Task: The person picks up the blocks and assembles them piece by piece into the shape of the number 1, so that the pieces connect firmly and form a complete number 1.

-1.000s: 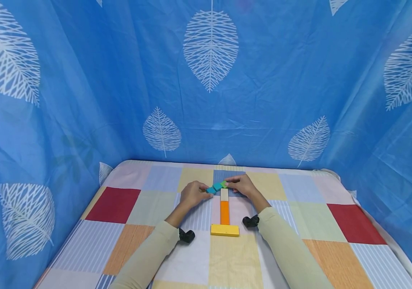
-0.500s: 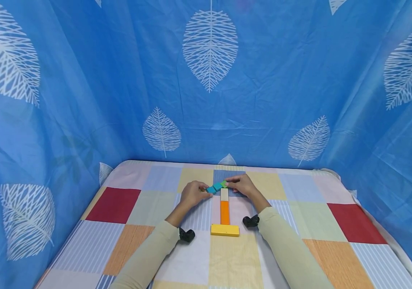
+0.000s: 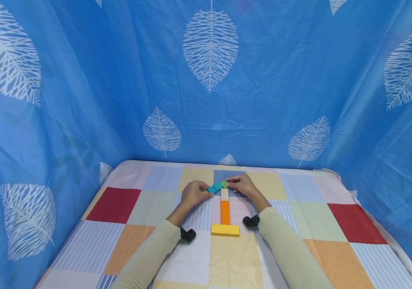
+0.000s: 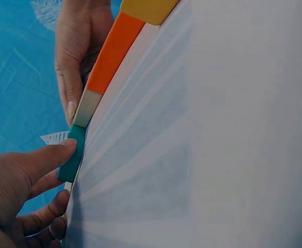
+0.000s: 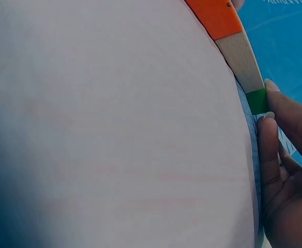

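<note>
My left hand point(image 3: 193, 194) pinches the outer of two teal blocks point(image 3: 211, 189) between thumb and fingers. The second teal block point(image 3: 218, 186) lies against it, slanting up to a small green block point(image 3: 224, 184). At its right end, the thumb and fingertips of my right hand point(image 3: 242, 185) pinch the green block, as the right wrist view also shows. Below this slanted row, a plain wooden block point(image 3: 224, 194) continues into an orange block point(image 3: 225, 212). A yellow block point(image 3: 225, 230) lies crosswise at the near end. In the left wrist view, my thumb presses on the teal block point(image 4: 72, 163).
A patchwork cloth point(image 3: 148, 257) covers the table. Blue leaf-print curtains point(image 3: 263, 80) hang at the back and both sides. A black wrist device sits at the left cuff point(image 3: 187, 235) and another at the right cuff point(image 3: 251, 221).
The narrow gap between the two teal blocks has closed, with my left hand shifting slightly to the right. My right hand stays in place on the green block.
</note>
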`<state>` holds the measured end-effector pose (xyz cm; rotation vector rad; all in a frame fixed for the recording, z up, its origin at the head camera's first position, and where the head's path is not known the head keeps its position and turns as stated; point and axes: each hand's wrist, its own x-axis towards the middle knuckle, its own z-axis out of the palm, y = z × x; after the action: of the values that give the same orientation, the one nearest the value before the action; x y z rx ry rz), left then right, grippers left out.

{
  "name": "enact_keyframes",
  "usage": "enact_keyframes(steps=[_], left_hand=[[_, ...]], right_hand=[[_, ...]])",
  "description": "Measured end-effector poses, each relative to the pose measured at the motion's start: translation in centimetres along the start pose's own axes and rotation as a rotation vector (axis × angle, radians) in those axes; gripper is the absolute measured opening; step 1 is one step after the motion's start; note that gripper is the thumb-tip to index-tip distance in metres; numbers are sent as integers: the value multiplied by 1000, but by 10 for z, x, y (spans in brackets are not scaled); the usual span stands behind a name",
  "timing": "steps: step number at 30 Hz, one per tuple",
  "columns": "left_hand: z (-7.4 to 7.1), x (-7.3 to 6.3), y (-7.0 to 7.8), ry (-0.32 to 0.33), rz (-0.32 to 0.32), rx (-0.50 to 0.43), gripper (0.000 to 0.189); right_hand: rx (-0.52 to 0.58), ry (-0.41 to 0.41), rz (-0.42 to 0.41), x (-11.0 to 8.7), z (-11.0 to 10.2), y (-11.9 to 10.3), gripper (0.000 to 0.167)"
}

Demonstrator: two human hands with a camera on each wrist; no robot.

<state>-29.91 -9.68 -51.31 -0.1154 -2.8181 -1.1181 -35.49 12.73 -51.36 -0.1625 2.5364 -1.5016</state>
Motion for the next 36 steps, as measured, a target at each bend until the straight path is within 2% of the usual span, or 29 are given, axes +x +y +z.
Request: enact_keyframes(steps=[19,36], left_hand=[[1,0,1,4,-26,11,30],[2,0,1,0,-24,15,31]], right_hand=[[-12,6,-1,0,0,1,30],[-10,7,8,1,0,1,30]])
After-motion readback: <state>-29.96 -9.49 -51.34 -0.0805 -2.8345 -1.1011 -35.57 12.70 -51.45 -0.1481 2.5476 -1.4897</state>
